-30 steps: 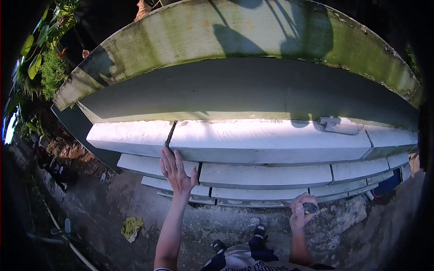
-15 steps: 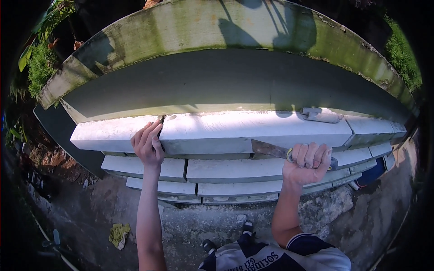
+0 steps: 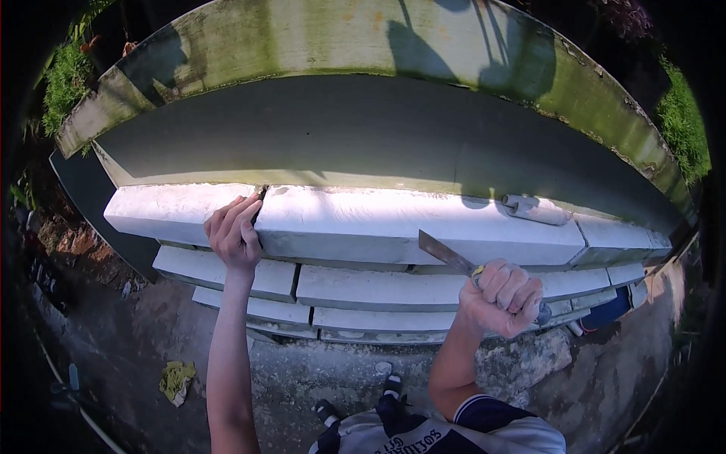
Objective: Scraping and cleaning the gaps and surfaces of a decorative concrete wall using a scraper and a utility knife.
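Note:
My left hand (image 3: 233, 231) rests with its fingers stretched over the right end of a pale block (image 3: 162, 208), the fingertips beside a narrow dark gap. Beyond that gap lies a long white block (image 3: 408, 218) in the same top course. In my dusty right fist (image 3: 503, 297) is a flat-bladed hand tool (image 3: 448, 254), with a yellow band where blade meets handle. Its blade points up and left across the front edge of the long block. Whether the blade touches the block I cannot tell. My fingers cover most of the handle.
Lower courses of pale blocks (image 3: 378, 290) step down toward me. A whitish roll-shaped piece (image 3: 537, 210) lies on the top course at right. Behind rises a mossy curved concrete wall (image 3: 340, 45). A yellow-green cloth (image 3: 177, 380) lies on the rough ground near my feet.
The view has tilted slightly. My right hand has turned the blade more steeply, its tip now higher against the long block. My left hand stays by the gap.

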`<state>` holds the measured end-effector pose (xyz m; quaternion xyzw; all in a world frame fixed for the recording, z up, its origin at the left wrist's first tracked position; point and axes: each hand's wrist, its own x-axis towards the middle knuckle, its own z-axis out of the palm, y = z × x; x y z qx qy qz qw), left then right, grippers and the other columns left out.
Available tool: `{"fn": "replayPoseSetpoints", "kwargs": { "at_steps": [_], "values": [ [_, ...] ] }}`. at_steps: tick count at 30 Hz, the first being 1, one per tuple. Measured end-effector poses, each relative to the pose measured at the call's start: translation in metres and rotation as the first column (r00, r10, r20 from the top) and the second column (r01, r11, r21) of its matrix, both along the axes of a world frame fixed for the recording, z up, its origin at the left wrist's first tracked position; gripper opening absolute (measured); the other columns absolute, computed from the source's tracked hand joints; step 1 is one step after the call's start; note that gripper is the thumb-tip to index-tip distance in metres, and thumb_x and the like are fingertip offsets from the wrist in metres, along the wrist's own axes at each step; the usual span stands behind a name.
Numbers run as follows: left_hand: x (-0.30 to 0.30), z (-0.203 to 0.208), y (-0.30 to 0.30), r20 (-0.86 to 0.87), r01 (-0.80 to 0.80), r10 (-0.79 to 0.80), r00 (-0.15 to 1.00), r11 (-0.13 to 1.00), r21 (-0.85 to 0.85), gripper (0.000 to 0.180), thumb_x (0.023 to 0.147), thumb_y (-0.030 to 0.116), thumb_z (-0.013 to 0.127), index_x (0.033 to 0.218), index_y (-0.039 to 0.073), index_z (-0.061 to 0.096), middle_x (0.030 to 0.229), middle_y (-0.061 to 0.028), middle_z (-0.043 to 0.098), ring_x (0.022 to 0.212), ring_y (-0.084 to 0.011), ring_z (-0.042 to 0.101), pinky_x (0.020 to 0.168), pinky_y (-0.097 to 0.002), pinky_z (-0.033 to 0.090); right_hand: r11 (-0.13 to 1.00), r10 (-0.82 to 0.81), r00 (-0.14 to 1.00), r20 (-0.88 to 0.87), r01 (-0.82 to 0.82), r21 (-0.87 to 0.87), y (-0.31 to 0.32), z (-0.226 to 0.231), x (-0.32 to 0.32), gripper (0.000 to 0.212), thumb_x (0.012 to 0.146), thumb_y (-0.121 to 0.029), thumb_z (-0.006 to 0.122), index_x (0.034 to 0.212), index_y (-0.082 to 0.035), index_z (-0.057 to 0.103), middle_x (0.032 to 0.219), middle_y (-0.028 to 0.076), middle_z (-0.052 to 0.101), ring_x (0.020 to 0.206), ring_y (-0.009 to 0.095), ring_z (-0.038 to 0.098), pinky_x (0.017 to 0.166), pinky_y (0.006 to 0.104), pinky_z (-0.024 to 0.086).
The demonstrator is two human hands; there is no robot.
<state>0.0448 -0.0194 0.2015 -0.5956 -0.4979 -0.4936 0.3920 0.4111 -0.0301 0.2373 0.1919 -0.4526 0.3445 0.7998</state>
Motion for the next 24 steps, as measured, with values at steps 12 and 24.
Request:
{"fn": "replayPoseSetpoints", "kwargs": {
  "at_steps": [12, 24],
  "values": [
    [0.001, 0.003, -0.003, -0.015, -0.027, 0.027, 1.0, 1.0, -0.001, 0.04, 0.101, 0.022, 0.04, 0.102, 0.012, 0.079, 0.106, -0.0011, 0.078, 0.106, -0.0201, 0.07, 0.098, -0.0322, 0.042, 0.971, -0.228, 0.969, 0.099, 0.233, -0.048, -0.005, -0.011, 0.002, 0.042, 0.097, -0.028, 0.058, 0.063, -0.02, 0.036, 0.045, -0.007, 0.035, 0.033, 0.008, 0.031, 0.042, 0.0216, 0.032],
    [0.002, 0.0, 0.0, -0.024, -0.053, 0.052, 0.998, 0.999, -0.003, 0.044, 0.102, 0.023, 0.036, 0.1, 0.01, 0.078, 0.105, -0.0031, 0.078, 0.105, -0.0216, 0.071, 0.097, -0.0326, 0.043, 0.991, -0.093, 0.971, 0.221, 0.111, -0.069, -0.018, -0.025, 0.004, 0.039, 0.096, -0.034, 0.059, 0.066, -0.02, 0.038, 0.057, -0.006, 0.043, 0.051, 0.009, 0.044, 0.059, 0.0263, 0.043]
  ]
}}
